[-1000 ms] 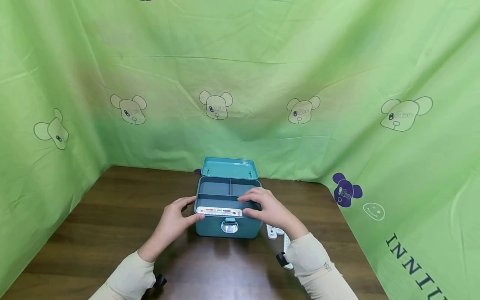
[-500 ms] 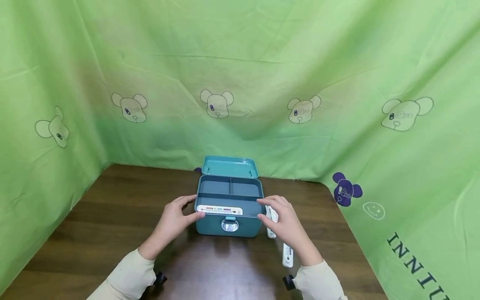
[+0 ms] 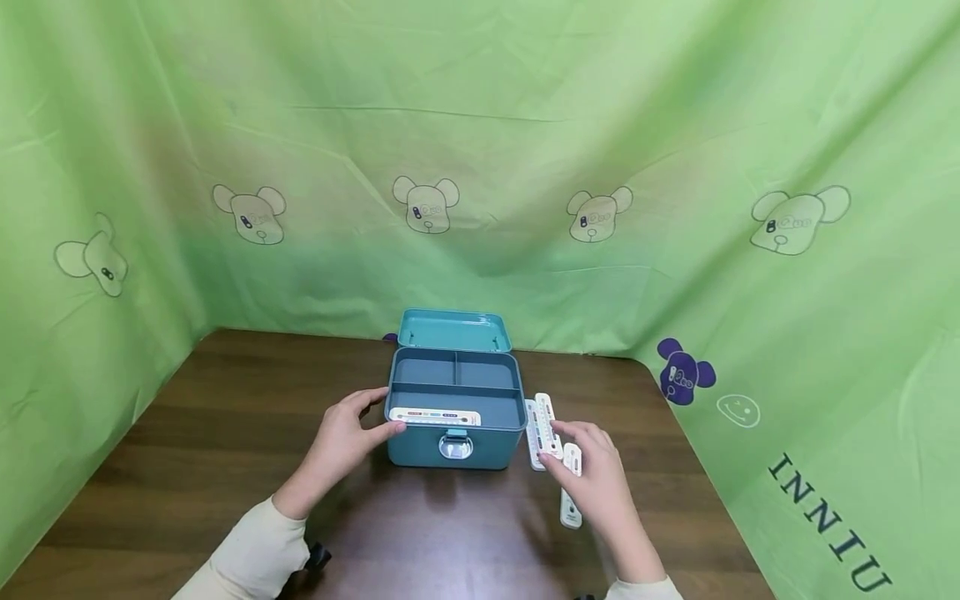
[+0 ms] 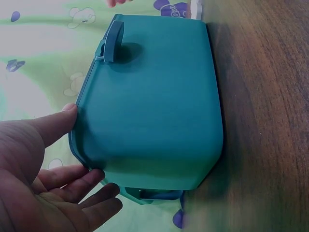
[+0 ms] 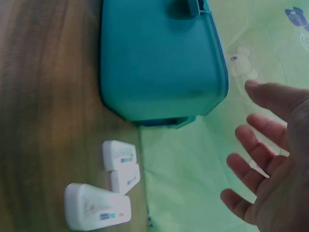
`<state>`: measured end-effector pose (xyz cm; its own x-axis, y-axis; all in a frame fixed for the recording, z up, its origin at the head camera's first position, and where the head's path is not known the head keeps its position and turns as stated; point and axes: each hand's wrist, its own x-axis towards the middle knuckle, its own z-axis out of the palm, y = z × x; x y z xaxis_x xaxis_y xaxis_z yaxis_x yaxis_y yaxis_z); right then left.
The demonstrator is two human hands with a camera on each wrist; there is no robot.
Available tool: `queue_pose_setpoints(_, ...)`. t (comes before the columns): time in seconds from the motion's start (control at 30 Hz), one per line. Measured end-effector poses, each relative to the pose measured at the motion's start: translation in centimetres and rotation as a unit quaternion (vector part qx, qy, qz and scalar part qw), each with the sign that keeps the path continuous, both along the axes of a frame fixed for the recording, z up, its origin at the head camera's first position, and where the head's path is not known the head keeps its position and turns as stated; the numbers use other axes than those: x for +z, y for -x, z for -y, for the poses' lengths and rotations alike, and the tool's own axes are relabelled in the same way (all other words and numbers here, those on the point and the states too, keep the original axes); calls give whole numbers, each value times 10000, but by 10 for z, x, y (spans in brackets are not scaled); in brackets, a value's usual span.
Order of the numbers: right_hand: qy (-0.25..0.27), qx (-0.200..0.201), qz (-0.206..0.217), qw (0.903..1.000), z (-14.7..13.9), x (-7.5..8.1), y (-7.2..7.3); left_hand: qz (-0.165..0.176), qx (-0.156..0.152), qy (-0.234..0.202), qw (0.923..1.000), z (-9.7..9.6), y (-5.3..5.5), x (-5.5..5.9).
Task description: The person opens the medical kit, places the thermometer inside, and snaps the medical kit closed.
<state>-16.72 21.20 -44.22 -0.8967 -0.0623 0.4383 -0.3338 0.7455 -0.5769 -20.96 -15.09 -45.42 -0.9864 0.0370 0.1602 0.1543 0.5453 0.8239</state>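
Note:
A teal storage box stands with its lid tipped back. One white thermometer lies along the front of its divided inner tray. My left hand holds the box's front left corner, thumb on the front rim and fingers at the side, as the left wrist view also shows. Right of the box, two white thermometers lie side by side on the table. Nearer to me is a third thermometer. Over these hovers my right hand, fingers spread and holding nothing; the right wrist view shows it apart from the box.
The wooden table carries the box near its back edge. A round metal clasp sits on the box's front. Green cloth printed with bear heads hangs behind and along both sides.
My right hand has drawn back from the tray, moving right and toward me, to above the loose thermometers. The thermometer in the tray stays put, and my left hand keeps its place.

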Motion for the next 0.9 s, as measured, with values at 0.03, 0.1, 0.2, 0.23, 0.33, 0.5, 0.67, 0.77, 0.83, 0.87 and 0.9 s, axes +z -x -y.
queue_pose_setpoints(0.03, 4, -95, 38, 9999, -1, -2, -2, -3, -29, -8, 10000, 1, 0, 0)
queue_pose_setpoints(0.1, 31, -264, 158, 9995, -2, -5, -6, -9, -87, -39, 10000, 1, 0, 0)
queue_pose_setpoints(0.2, 27, -518, 439, 9977, -4, -11, -11, 13, -96, -41, 9999, 1, 0, 0)
queue_pose_setpoints(0.23, 24, -598, 538, 9968, -4, -12, -13, 25, -91, -38, 9999, 1, 0, 0)
queue_pose_setpoints(0.33, 5, -825, 823, 9932, -6, -18, -15, 48, -77, -34, 10000, 1, 0, 0)
queue_pose_setpoints(0.5, -33, -1165, 1319, 9844, -9, -27, -18, 41, -77, -57, 9999, 1, 0, -2)
queue_pose_setpoints(0.67, -80, -1495, 1696, 9741, -13, -36, -27, 53, -76, -32, 10000, 0, -1, -2)
queue_pose_setpoints(0.77, -155, -1594, 1833, 9699, -15, -42, -30, 81, -51, -66, 9999, 0, -1, -1)
queue_pose_setpoints(0.83, -184, -1670, 1925, 9668, -16, -46, -31, 96, -54, -89, 9999, 0, -1, 0)
queue_pose_setpoints(0.87, -188, -1711, 1995, 9647, -16, -47, -32, 107, -56, -87, 9999, 0, -1, 0)
queue_pose_setpoints(0.9, -190, -1746, 2074, 9624, -16, -48, -32, 114, -60, -84, 9999, 0, -1, 0)
